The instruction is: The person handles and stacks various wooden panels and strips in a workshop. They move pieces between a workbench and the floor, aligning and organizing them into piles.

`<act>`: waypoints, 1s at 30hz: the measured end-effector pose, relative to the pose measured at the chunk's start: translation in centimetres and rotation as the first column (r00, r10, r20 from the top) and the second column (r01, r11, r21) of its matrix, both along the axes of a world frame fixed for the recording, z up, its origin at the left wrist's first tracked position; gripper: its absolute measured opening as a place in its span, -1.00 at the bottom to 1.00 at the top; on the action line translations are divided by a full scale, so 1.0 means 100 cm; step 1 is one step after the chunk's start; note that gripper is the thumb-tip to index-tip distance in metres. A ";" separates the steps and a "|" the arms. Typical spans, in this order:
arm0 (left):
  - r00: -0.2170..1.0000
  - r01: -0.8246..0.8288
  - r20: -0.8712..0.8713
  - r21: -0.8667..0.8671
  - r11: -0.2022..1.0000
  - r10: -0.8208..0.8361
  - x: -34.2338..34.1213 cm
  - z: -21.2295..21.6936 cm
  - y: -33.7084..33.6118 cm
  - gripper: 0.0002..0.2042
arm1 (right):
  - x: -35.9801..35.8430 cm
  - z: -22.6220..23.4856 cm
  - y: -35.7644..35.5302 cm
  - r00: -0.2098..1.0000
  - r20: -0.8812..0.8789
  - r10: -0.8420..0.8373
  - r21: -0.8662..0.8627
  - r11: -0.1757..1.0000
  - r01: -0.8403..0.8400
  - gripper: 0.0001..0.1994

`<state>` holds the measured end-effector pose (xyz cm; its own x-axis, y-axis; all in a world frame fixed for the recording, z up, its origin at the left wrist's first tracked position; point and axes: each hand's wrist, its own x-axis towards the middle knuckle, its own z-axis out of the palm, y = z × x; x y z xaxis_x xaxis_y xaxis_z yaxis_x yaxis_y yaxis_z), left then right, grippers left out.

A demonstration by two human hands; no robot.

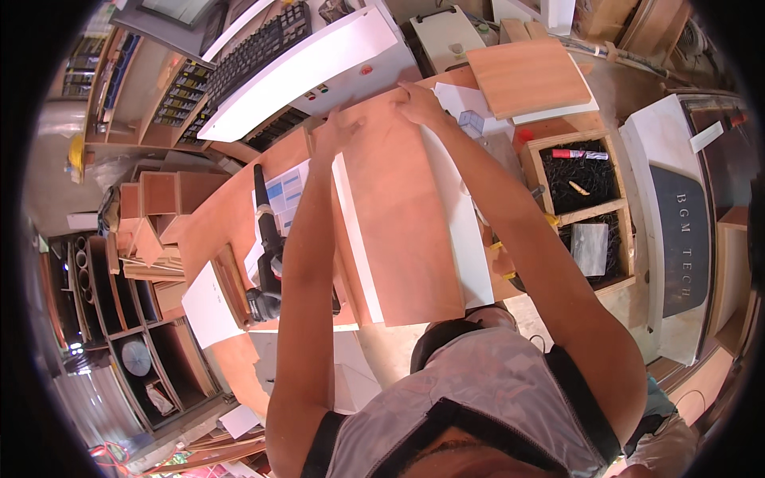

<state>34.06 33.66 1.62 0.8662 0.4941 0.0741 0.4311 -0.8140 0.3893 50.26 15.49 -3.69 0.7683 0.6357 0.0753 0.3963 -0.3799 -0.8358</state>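
Observation:
A long, flat wooden panel lies lengthwise in front of me on the workbench, its near end close to my body. At its far right corner my right hand is closed on the edge, with the fingertips partly hidden. My left hand is at the far left corner of the panel, smeared by motion, so its fingers cannot be made out. A white strip runs along the panel's left side, and a white sheet shows from under its right side.
A black power tool and a wooden-handled tool lie left of my left arm. On the right stand a divided wooden box with a red marker and a smaller wooden board. A white machine with a keyboard borders the far left.

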 end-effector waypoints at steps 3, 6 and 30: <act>0.935 -0.042 -0.354 -0.154 0.987 -0.016 0.021 0.011 0.021 0.00 | 0.009 0.005 0.007 0.994 -0.057 0.098 -0.063 0.993 -0.101 -0.29; 0.888 -0.226 -0.453 -0.295 0.928 0.073 0.029 0.020 0.026 0.07 | 0.018 0.016 0.011 0.981 -0.122 0.152 -0.172 0.970 -0.172 -0.31; 0.925 -0.097 -0.371 -0.035 0.995 0.077 0.013 0.004 0.041 0.03 | 0.003 0.063 0.026 0.925 0.108 0.365 -0.401 0.867 -0.295 -0.61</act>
<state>35.38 37.76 2.02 0.7811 0.5630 -0.2702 0.6202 -0.7500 0.2300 50.54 18.10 2.65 0.5049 0.8569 -0.1036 0.6790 -0.4684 -0.5653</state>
